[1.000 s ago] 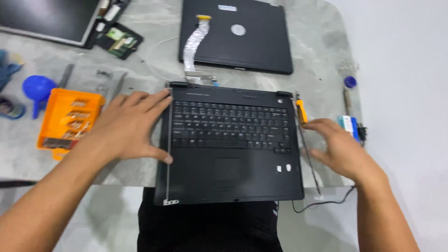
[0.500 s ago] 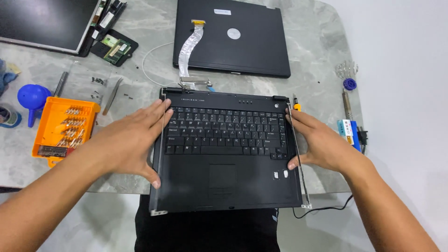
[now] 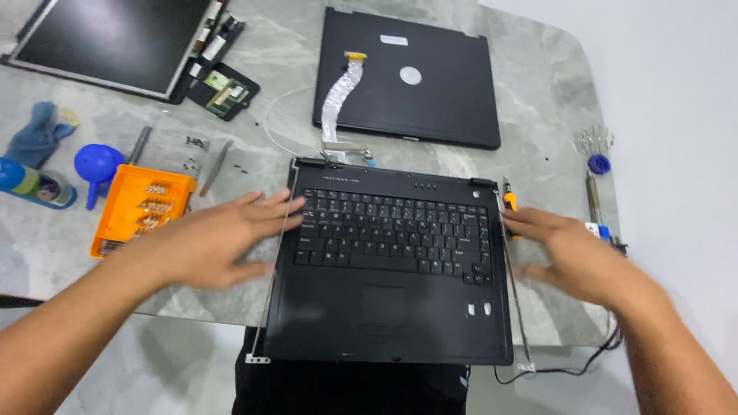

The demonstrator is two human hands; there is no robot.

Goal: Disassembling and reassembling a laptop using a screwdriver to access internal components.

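L hand (image 3: 204, 246) & R hand (image 3: 573, 253), fingers spread, flank laptop base (image 3: 388, 307). Orange bit case (image 3: 138, 209) at left holds screwdriver bits.

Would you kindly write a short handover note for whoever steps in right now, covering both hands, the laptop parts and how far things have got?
Left hand: open, empty, fingers spread at the left edge of the laptop base, fingertips at the keyboard corner.
Right hand: open, empty, beside the base's right edge, by the orange-handled screwdriver.
Laptop base: on the table's near edge, keyboard up, overhanging slightly.
Done: lid cover lies apart behind the base, ribbon cable loose; screen panel lies top left.
Left: the base looks assembled, keyboard in place.
Orange bit case sits left of the base.
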